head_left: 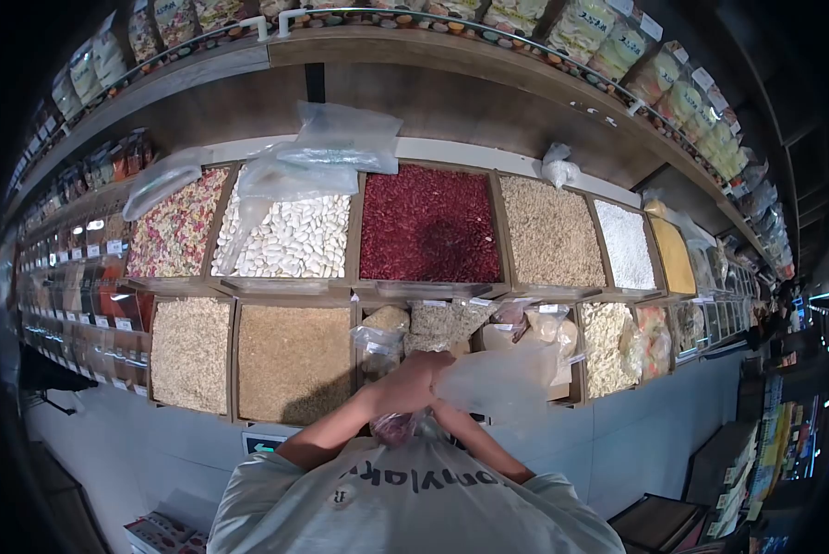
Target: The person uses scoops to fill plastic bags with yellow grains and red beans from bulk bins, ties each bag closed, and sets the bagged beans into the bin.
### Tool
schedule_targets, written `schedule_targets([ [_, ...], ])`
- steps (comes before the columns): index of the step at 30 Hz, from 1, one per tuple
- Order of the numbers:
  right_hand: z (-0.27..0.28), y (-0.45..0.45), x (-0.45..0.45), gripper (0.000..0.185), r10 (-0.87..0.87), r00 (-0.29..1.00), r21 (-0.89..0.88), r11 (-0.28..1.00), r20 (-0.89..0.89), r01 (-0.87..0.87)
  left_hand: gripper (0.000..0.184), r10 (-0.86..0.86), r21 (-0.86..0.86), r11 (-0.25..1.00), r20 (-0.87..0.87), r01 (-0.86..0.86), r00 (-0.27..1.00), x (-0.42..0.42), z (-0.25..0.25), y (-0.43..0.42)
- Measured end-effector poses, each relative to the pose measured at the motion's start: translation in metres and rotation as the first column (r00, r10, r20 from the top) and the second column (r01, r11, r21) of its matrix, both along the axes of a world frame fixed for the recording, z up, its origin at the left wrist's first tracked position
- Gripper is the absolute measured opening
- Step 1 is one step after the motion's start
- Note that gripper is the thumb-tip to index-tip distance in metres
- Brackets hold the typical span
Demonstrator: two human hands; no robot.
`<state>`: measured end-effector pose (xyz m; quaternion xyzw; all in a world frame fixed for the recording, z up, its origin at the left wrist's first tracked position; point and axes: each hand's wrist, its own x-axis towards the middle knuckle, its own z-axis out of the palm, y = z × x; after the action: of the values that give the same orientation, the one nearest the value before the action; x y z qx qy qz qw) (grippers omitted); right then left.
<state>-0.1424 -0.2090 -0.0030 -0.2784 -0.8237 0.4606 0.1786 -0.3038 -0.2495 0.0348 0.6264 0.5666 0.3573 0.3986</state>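
My two hands are together in front of my chest, over the lower row of bins. My left hand [398,389] is closed on a clear plastic bag [499,380]. My right hand [435,373] is pressed against it and closed on the same bag; the fingers overlap and partly hide one another. The bag's thin, translucent part spreads out to the right of my hands. Below my wrists, close to my shirt, hangs a bagged bundle with reddish contents [392,427]; whether it belongs to the same bag is hidden.
Behind my hands are bins of dark red beans [424,217], white beans [290,238] and tan grain [551,231]. Loose plastic bags [327,148] lie over the back edge. Filled packets [534,323] sit in the lower middle bin. A shelf [470,55] of packaged goods runs above.
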Motion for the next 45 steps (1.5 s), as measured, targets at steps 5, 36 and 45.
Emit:
schedule_targets([
  [5,0.021,0.015,-0.008,0.028,-0.117,0.993,-0.198,0.973,0.015,0.117,0.071,0.034,-0.078,0.997,0.556,0.012,0.831,-0.018,-0.047,-0.012],
  [36,0.06,0.072,0.0,0.091,0.375,0.919,-0.317,0.892,0.12,-0.323,0.055,0.283,-0.305,0.95,0.931,0.064,0.231,0.003,-0.09,-0.03],
  [45,0.017,0.036,-0.01,0.102,0.227,0.974,0.546,0.82,-0.031,-0.174,0.064,0.237,-0.244,0.969,0.959,-0.027,-0.153,-0.004,-0.034,-0.01],
])
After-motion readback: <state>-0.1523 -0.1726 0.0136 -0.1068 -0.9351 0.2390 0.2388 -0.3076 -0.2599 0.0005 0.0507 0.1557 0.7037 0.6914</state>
